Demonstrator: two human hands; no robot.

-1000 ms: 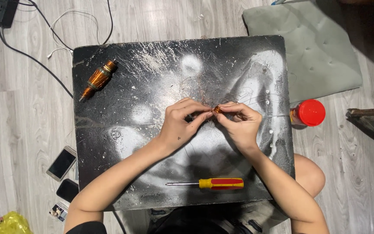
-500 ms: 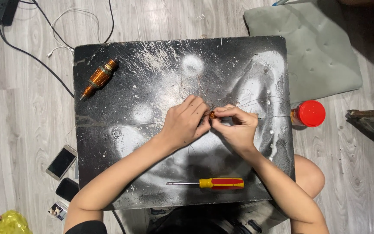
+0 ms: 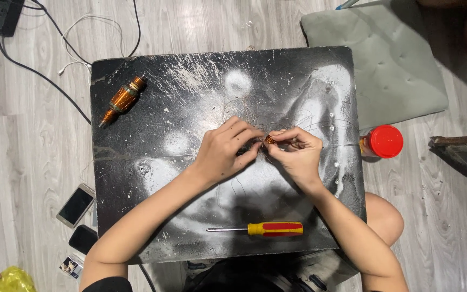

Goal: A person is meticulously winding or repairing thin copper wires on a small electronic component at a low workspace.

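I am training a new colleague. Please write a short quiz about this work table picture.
1. True or false: the screwdriver lies untouched near the table's front edge.
2. Which hand covers more of the small copper part: A left hand, B right hand?
3. What lies at the table's far left corner?

Key: 1 true. 2 A. 3 A copper-wound motor armature.
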